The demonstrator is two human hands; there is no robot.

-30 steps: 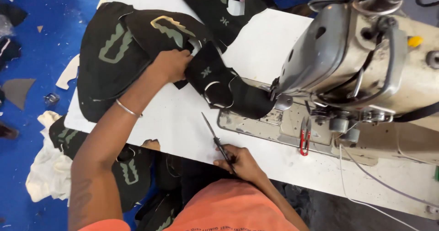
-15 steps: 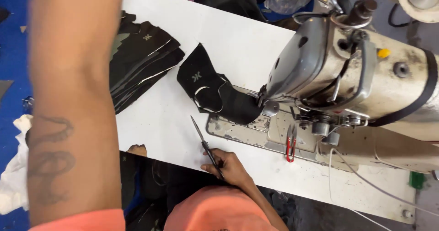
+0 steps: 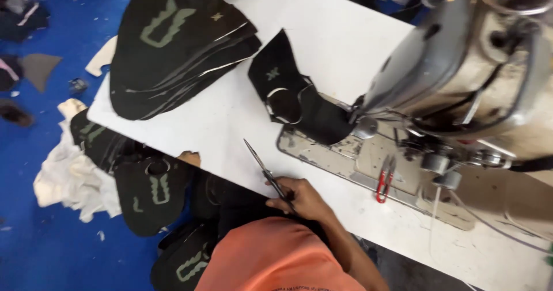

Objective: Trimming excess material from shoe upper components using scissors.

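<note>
- Scissors (image 3: 266, 173): blades parted slightly, lying over the white worktop (image 3: 340, 43) edge, gripped in the right hand (image 3: 302, 199), fingers curled round the handles
- Black fabric piece (image 3: 296, 98): under the sewing machine (image 3: 461, 72)
- Left hand: out of view

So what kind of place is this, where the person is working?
It looks like a sewing workshop, maybe a small factory. There is a big industrial sewing machine on a white table, a stack of cut black fabric pieces, and the right hand holds scissors.
</note>
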